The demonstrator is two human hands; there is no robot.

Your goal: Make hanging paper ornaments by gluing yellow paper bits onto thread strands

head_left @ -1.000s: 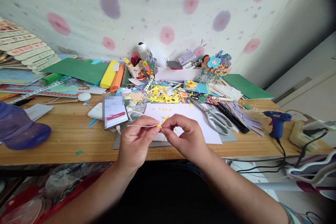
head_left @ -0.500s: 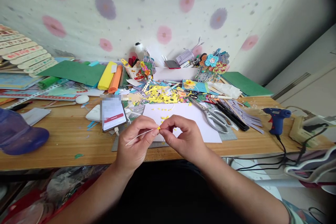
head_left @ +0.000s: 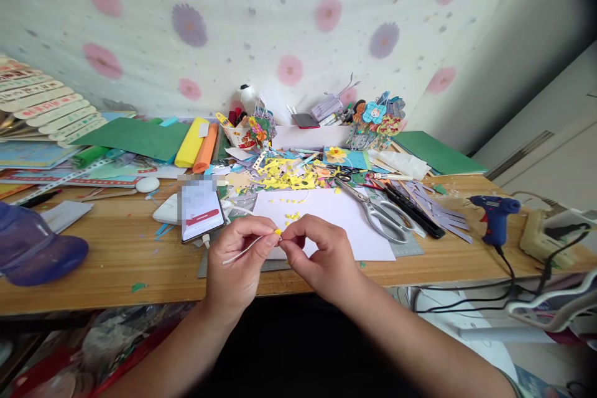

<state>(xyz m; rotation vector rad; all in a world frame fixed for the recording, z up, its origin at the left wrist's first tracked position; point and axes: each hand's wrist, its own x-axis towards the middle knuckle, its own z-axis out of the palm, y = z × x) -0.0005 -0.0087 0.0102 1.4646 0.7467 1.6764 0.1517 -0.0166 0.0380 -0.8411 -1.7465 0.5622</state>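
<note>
My left hand (head_left: 240,258) pinches a thin white strand (head_left: 242,251), which trails back across its palm. A tiny yellow piece (head_left: 278,232), perhaps paper, shows at the fingertips where both hands meet. My right hand (head_left: 324,255) has its thumb and fingers curled together at that piece, and its fingertips partly hide it. Below and behind the hands lies a white sheet (head_left: 349,230) on a grey mat (head_left: 415,245). Several small yellow bits (head_left: 292,217) are scattered on the sheet.
Silver scissors (head_left: 380,214) and a black-handled tool (head_left: 415,211) lie to the right. A blue glue gun (head_left: 494,217) stands near the right edge. A phone (head_left: 200,208) leans at left, beyond a purple object (head_left: 41,249). Yellow paper scraps (head_left: 289,174) pile up behind the sheet.
The view has tilted up slightly, so the scene sits lower. The yellow piece shows more plainly between my fingertips, and my right thumb has shifted a little down from it.
</note>
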